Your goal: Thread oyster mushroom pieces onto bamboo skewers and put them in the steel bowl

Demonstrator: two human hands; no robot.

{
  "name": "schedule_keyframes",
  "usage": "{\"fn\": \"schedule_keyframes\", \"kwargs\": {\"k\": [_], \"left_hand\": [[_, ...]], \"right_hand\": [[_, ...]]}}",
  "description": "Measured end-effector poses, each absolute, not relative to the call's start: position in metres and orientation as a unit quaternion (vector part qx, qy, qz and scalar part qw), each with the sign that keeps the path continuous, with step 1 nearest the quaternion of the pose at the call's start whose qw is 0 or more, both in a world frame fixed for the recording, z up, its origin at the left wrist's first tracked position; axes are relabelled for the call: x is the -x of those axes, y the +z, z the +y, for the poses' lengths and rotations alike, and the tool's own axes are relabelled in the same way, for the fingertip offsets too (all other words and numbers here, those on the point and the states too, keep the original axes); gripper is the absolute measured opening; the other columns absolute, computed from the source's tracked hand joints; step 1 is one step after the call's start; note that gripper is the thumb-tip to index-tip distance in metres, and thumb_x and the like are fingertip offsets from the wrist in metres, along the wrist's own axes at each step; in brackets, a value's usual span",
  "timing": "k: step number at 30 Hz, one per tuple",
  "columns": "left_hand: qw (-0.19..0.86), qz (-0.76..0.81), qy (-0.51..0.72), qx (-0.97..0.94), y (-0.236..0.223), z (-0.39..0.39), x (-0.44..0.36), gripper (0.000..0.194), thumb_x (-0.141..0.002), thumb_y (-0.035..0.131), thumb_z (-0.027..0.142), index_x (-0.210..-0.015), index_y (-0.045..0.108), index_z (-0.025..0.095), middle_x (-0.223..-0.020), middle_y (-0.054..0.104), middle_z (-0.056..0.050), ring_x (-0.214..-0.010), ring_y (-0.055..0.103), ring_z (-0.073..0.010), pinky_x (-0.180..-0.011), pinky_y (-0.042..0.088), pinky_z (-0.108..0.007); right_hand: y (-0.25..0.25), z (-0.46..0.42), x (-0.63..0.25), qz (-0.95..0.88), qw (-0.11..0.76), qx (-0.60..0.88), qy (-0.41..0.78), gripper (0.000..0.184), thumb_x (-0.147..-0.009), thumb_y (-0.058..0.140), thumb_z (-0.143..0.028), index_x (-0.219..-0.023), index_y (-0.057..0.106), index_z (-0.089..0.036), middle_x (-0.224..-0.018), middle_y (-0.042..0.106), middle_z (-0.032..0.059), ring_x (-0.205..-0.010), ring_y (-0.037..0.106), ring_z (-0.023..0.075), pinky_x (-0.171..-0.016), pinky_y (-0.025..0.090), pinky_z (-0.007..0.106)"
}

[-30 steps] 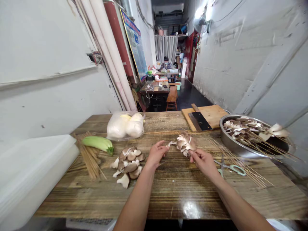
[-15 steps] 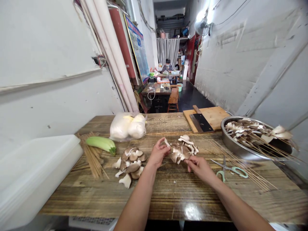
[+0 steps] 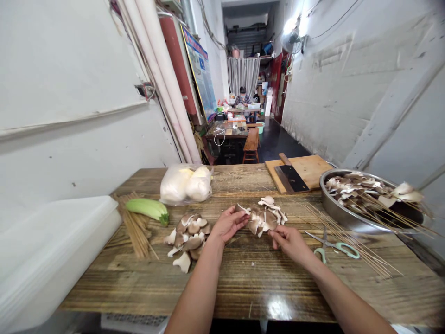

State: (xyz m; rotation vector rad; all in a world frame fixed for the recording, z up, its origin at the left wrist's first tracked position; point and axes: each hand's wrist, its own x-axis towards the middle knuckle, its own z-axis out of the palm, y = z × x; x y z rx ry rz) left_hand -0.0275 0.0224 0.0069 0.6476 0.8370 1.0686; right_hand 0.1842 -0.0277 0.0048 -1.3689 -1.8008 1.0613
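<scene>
Between thumb and fingers, my left hand (image 3: 229, 225) pinches one oyster mushroom piece (image 3: 243, 210), its brown cap tilted up. Just right of it is a bunched cluster of oyster mushrooms (image 3: 261, 221), brown caps with white undersides. My right hand (image 3: 289, 241) is closed with its fingertips at the cluster's lower right edge; whether a skewer runs inside it I cannot see. Behind the cluster lie more pale mushroom pieces (image 3: 273, 206). To the left of my left hand a loose pile of oyster mushrooms (image 3: 191, 239) rests on the wooden table (image 3: 250, 278).
Green-handled scissors (image 3: 330, 246) and loose bamboo skewers (image 3: 347, 236) lie at right. A steel basin (image 3: 330, 208) holds skewered mushrooms. A cleaver (image 3: 291, 178) rests on a cutting board (image 3: 313, 169). At left are a green squash (image 3: 148, 209), a skewer bundle (image 3: 137, 232), a plastic bag (image 3: 174, 183) and white boxes (image 3: 69, 250).
My left hand has turned and lowered slightly, and the mushroom piece in it has tipped from upright to slanting against the cluster. My right hand has hardly moved.
</scene>
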Motion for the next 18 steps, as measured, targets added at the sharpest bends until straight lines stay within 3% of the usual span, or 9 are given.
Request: {"fn": "schedule_keyframes", "kwargs": {"k": [6, 18], "left_hand": [[0.724, 0.370, 0.493, -0.311, 0.0080, 0.0195, 0.0273, 0.024, -0.060, 0.073, 0.011, -0.078, 0.056, 0.013, -0.072, 0.064, -0.002, -0.063, 0.059, -0.0080, -0.062, 0.047, -0.019], [0.743, 0.346, 0.550, -0.160, 0.0049, 0.0272, 0.0277, 0.011, -0.067, 0.066, 0.009, -0.076, 0.060, 0.012, -0.071, 0.066, -0.005, -0.067, 0.062, -0.0101, -0.068, 0.050, -0.022]], "right_hand": [[0.0080, -0.0286, -0.1846, -0.677, 0.316, 0.514, 0.421, 0.035, -0.082, 0.047, -0.037, -0.054, 0.054, -0.016, -0.050, 0.055, -0.0006, -0.049, 0.043, 0.0108, -0.053, 0.032, 0.023], [0.0110, -0.0310, -0.1808, -0.672, 0.330, 0.511, 0.422, 0.039, -0.082, 0.048, -0.042, -0.053, 0.054, -0.016, -0.048, 0.050, -0.0016, -0.045, 0.039, 0.0096, -0.048, 0.029, 0.022]]}}
